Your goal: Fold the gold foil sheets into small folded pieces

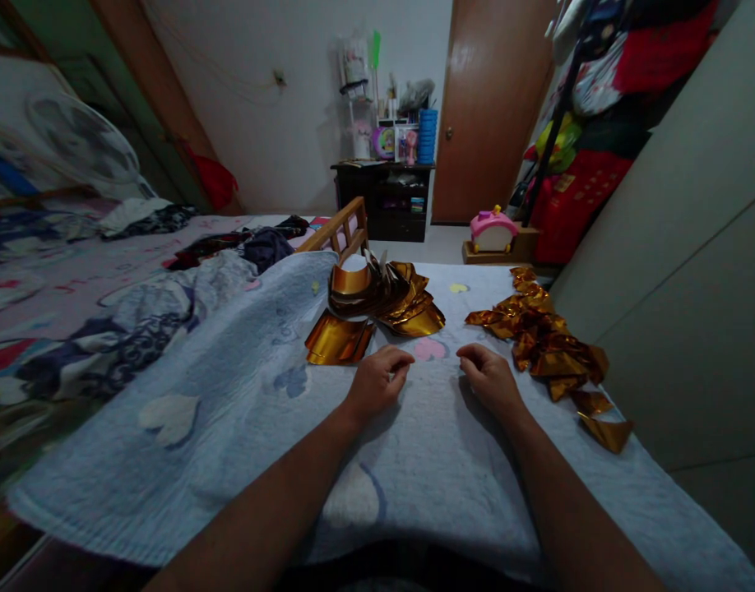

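Observation:
My left hand (377, 380) rests on a light blue blanket (242, 427), fingers curled into a loose fist with nothing visible in them. My right hand (487, 376) lies a hand's width to its right, fingers also curled under and empty as far as I can see. Just beyond my left hand sits a flat stack of gold foil sheets (337, 339). Behind that is a pile of curved gold foil pieces (390, 292). A heap of crumpled gold foil strips (541, 333) runs along the blanket to the right of my right hand.
A bed with rumpled clothes and bedding (136, 321) spreads to the left. A wooden rail (340, 230) stands behind the foil. A grey cabinet wall (679, 271) closes the right side. A dark desk (383, 197), a wooden door (494, 107) and a pink toy (493, 230) lie beyond.

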Available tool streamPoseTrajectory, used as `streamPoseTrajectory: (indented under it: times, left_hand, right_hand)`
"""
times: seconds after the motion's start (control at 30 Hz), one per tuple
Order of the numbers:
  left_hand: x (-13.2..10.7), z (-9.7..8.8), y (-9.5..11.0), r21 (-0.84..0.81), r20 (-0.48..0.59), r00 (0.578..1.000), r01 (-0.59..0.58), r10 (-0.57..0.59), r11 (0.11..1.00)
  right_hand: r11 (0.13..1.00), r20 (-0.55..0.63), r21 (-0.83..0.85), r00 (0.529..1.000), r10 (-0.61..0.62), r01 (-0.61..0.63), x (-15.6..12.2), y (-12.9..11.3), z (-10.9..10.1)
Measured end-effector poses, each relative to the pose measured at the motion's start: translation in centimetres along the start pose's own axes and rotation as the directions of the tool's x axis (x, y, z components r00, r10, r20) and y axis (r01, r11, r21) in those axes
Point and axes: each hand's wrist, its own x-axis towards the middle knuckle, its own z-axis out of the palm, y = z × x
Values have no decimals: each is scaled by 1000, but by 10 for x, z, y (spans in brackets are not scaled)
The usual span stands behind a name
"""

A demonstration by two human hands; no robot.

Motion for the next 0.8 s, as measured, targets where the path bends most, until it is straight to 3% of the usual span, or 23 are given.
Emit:
streamPoseTrajectory:
  times: [0.1,0.2,0.3,0.37,0.47,0.6,0.8]
  left_hand:
    - [5,-11,-7,97,-282,959,33,-5,995]
    - [13,-26,-20,180,-453,884,221,-119,958]
    - [17,-36,-33,327,-389,873,430,-295,841]
    - [17,-38,-36,463,-280,878,478,-389,746]
    - [16,-40,-32,605,-194,863,479,-466,636]
    - [16,-41,-25,691,-184,847,473,-499,547]
    - [18,-43,-26,730,-179,839,464,-515,502]
  right_hand:
    - [1000,12,-12,1000,3,-2,0,2,-1]
    - [1000,27,-26,1000,3,-2,1,2,-1]
    - [999,43,-39,999,0,2,1,1,-1]
    - [999,43,-48,999,-3,5,1,0,-1]
    - [998,39,-58,999,-7,9,1,0,-1]
    - [997,44,-70,999,-9,12,1,0,-1]
    - [996,46,-86,999,-21,25,1,-2,-2]
